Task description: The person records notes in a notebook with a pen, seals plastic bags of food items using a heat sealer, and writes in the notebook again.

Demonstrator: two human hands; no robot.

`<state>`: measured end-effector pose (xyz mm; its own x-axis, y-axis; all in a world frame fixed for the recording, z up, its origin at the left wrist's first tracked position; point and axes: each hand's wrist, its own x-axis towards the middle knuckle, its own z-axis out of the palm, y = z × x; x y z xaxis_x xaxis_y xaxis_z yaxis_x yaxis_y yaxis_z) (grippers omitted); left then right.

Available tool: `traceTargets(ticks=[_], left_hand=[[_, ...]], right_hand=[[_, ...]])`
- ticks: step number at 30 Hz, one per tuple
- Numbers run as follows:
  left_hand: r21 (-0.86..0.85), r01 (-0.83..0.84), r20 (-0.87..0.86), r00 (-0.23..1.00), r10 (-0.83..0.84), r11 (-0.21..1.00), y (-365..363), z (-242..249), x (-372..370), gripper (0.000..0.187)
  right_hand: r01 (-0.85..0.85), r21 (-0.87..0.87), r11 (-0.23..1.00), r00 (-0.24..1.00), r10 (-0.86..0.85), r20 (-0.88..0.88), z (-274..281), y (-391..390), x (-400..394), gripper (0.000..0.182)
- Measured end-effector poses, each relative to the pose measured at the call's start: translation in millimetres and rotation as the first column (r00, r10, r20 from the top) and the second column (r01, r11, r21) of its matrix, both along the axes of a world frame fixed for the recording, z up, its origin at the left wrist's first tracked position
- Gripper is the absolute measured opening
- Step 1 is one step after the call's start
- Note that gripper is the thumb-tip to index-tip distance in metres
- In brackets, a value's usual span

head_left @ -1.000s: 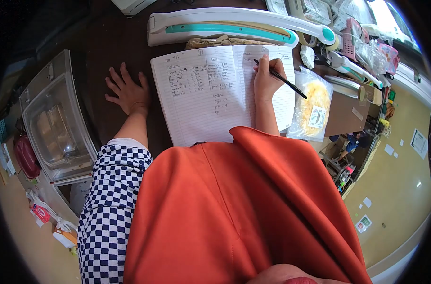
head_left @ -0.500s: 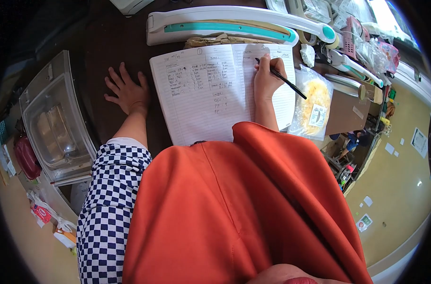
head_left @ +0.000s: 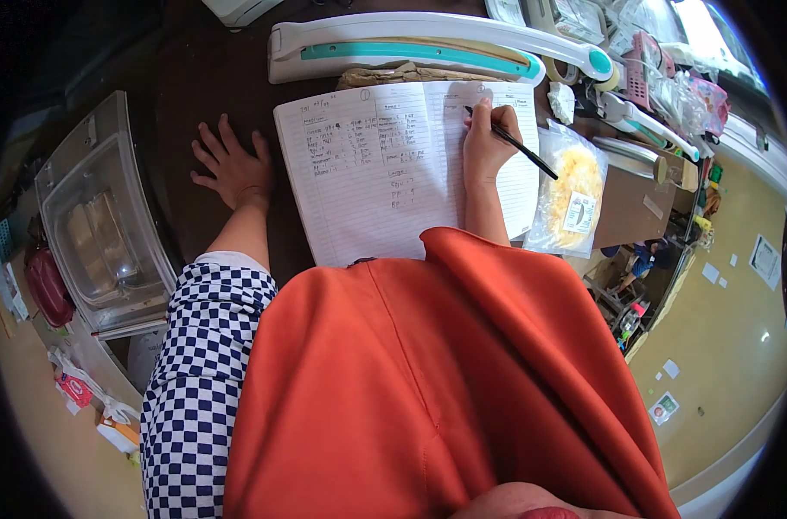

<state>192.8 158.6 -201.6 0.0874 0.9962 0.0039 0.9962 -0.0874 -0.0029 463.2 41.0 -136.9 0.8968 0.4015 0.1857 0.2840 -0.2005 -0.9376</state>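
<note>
An open lined notebook [head_left: 359,221] lies on the dark table [head_left: 199,82], its left page partly filled with handwriting. My right hand [head_left: 490,143] is closed around a black pen [head_left: 527,154] and rests on the upper part of the right page. The pen's tip meets the paper near the page's inner side. Left of the notebook, my left hand [head_left: 235,169] lies flat on the table with its fingers spread, holding nothing. Beside the right page is a clear plastic bag [head_left: 575,186] of pale yellow food with a white label.
A white and teal bag sealer [head_left: 428,39] stands behind the notebook, above some brown paper [head_left: 411,75]. Rolls of tape [head_left: 562,71], a pink basket [head_left: 640,78] and plastic packaging crowd the back right. A clear-lidded container [head_left: 104,225] stands at the left.
My right hand and the pen have shifted very slightly on the right page. My left hand and the notebook stay where they were.
</note>
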Motion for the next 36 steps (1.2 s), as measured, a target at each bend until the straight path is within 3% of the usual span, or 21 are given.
traceTargets(ticks=[5, 13, 19, 21, 22, 23, 25, 26, 27, 31, 36], left_hand=[[-0.007, -0.001, -0.018, 1.000, 0.001, 1.000, 0, 2, 1, 0.058], [-0.028, -0.007, -0.018, 1.000, 0.007, 1.000, 0, 2, 2, 0.058], [-0.026, -0.009, -0.014, 1.000, 0.009, 1.000, 0, 4, 2, 0.057], [-0.018, -0.007, -0.013, 1.000, 0.007, 1.000, 0, 2, 2, 0.057], [-0.014, -0.007, -0.013, 1.000, 0.007, 1.000, 0, 2, 2, 0.057], [-0.012, -0.006, -0.011, 1.000, 0.005, 1.000, 0, 2, 2, 0.057], [-0.002, -0.004, 0.002, 1.000, 0.004, 1.000, -1, 2, 2, 0.057], [0.002, -0.002, 0.005, 1.000, 0.002, 1.000, -1, 3, 2, 0.057], [0.001, 0.000, 0.006, 1.000, 0.000, 1.000, -2, 3, 2, 0.057], [0.008, -0.002, 0.001, 1.000, 0.002, 1.000, -2, 2, 2, 0.057], [0.010, 0.002, 0.012, 1.000, -0.002, 1.000, -2, 4, 2, 0.057]], right_hand=[[0.053, 0.066, 0.996, 0.987, -0.042, -0.156, 13, -1, 2, 0.032], [0.026, 0.075, 0.997, 0.986, -0.013, -0.166, 9, -4, 5, 0.032], [0.065, 0.156, 0.986, 0.922, 0.000, -0.387, 29, -13, 12, 0.030], [-0.113, 0.027, 0.993, 0.877, 0.113, -0.467, 39, -26, 13, 0.029], [-0.112, 0.029, 0.993, 0.878, 0.112, -0.466, 42, -32, 11, 0.029], [-0.199, -0.089, 0.976, 0.900, 0.146, -0.412, 43, -38, 9, 0.027], [-0.333, -0.333, 0.882, 0.922, 0.232, -0.310, 48, -50, 3, 0.026], [-0.352, -0.471, 0.809, 0.936, 0.296, -0.191, 50, -53, -3, 0.025], [-0.360, -0.566, 0.741, 0.932, 0.307, -0.191, 56, -58, -9, 0.026], [-0.339, -0.727, 0.597, 0.878, 0.479, -0.015, 55, -70, -26, 0.030], [-0.306, -0.729, 0.613, 0.890, 0.455, 0.008, 55, -85, -29, 0.031]])
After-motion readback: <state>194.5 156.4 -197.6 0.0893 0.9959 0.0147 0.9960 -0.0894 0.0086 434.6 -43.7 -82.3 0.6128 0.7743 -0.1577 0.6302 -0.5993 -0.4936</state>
